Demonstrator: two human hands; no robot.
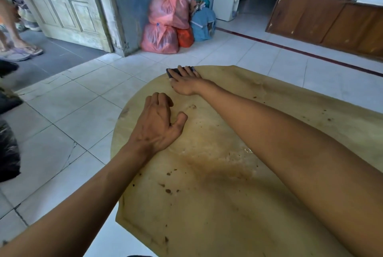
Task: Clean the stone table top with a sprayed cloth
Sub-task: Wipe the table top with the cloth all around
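Note:
A yellowish stone table top fills the lower right, marked with brown stains, dark specks and a wet patch near its middle. My right hand stretches to the table's far edge and presses flat on a dark cloth, of which only a small part shows beyond the fingers. My left hand rests on the table near its left edge, fingers bent and thumb apart, holding nothing. No spray bottle is in view.
White floor tiles surround the table. Pink, orange and blue bags are stacked against the blue wall. A person's feet in sandals stand at the doorway, far left. A wooden cabinet stands at the back right, a black bag at the left.

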